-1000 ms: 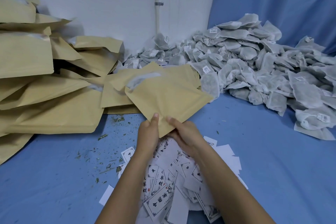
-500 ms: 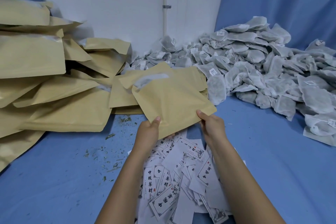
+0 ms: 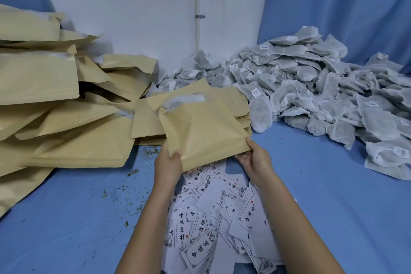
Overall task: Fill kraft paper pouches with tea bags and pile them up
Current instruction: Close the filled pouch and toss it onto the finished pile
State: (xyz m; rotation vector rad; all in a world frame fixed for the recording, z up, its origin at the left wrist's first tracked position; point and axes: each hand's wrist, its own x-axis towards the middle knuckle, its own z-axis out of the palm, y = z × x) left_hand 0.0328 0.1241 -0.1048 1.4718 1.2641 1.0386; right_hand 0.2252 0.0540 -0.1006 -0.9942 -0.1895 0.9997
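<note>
— What moved?
— The right hand [image 3: 255, 160] slid out to grip the right corner of the kraft pouch [image 3: 200, 131]; the left hand [image 3: 168, 164] pinches the other corner.
— Around it?
— Printed cards [image 3: 213, 213] below, filled pouches [image 3: 55, 118] on the left, tea bags [image 3: 311, 87] on the right.

Tan kraft pouch [image 3: 204, 133] tilted, mouth gaping upward; bulging pouches [image 3: 66, 135] piled left, grey tea bags [image 3: 322, 95] heaped right

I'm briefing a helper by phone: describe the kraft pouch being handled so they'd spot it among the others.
Find the big heap of tan pouches on the left. Right of it, mid-frame above the scattered printed cards, is the pouch. It alone is lifted, with the left hand and right hand gripping its near corners.
</note>
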